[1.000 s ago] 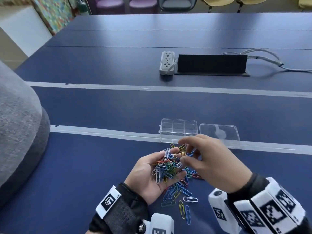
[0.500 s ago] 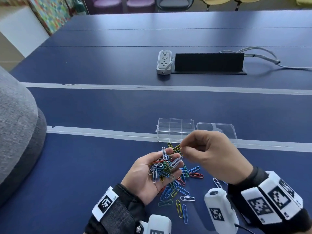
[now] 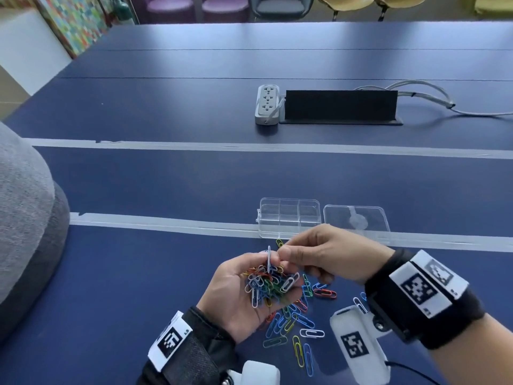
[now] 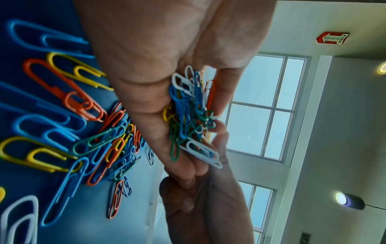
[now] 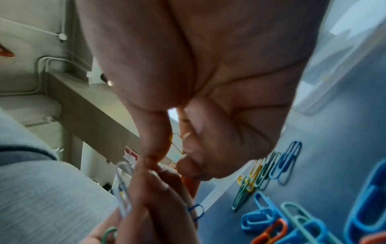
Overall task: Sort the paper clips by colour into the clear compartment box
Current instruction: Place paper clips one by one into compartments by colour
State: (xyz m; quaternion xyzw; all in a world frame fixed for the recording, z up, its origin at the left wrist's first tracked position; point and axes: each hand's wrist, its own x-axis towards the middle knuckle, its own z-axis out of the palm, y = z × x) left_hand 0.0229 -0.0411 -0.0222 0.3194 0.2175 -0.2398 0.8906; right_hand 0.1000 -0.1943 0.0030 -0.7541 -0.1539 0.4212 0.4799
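**Left palm full of clips, right hand pinching at the pile**

Clips (image 3: 270, 282): thin coated wire, mixed blue, white, green, yellow, orange-red, tangled in a heap in the cupped left hand (image 3: 244, 295), palm up, fingers curled round the heap. One white clip (image 3: 268, 258) stands upright at the far edge of the heap, at the fingertips. More loose clips (image 3: 297, 326) lie flat on the blue table (image 3: 138, 273) under and to the right of that hand, near edge of view.

Right hand (image 3: 327, 254) comes in from the right, thumb and forefinger pinched together at the heap's far side. Right wrist view shows a yellow clip (image 5: 174, 142) between thumb and fingers; blurred, other fingers curled in.

Box (image 3: 290, 220): clear, open, dividers visible, just beyond the hands on a pale tape line (image 3: 166, 225). Its lid (image 3: 356, 220) lies flat to the right. Near edge of box partly hidden by the right hand; contents of compartments hard to tell.

Far side: power strip (image 3: 267, 104), black panel (image 3: 341, 105), cables (image 3: 416, 90). Grey rounded shape (image 3: 25, 232) cut off at left. Open tabletop left of the hands and between box and strip.
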